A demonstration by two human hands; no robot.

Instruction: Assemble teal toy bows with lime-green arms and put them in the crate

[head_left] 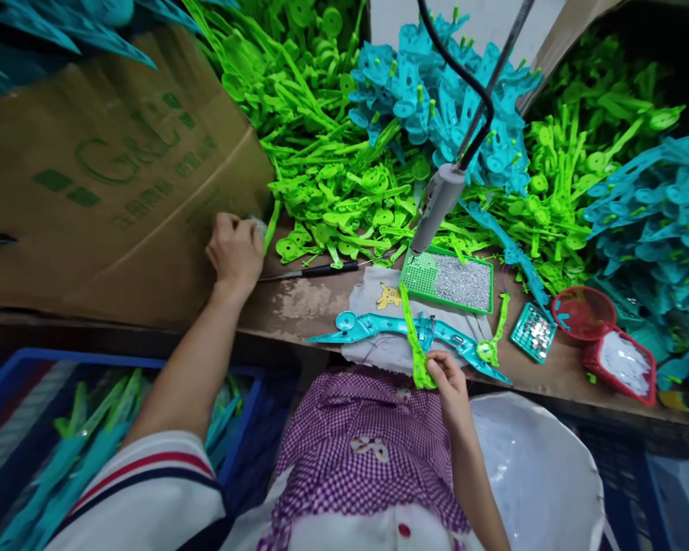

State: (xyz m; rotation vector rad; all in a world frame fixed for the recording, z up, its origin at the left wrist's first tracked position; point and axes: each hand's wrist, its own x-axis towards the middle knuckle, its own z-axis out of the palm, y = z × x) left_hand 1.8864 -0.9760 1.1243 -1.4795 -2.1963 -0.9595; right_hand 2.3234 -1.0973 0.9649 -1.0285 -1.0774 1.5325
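My right hand [450, 383] pinches the lower end of a lime-green plastic arm [412, 337]. That arm slants across a long turquoise bow-shaped plastic part [367, 324], which lies along the table edge on a grey cloth [359, 295]. Beside the cardboard box, my left hand [236, 254] is closed with its fingers curled down. A small clear, whitish item shows at its fingertips, too hidden to name. Close by stands a lime-green strip [272, 226]. Another lime-green arm [498, 333] rests at the right end of the turquoise part.
An electric screwdriver [438, 207] hangs over a green tray [492, 295] of small screws. Piles of lime-green parts [344, 184] and turquoise parts [436, 99] fill the back. A cardboard box [120, 176] stands left. Right are a button-cell tray [533, 332] and red containers [584, 314].
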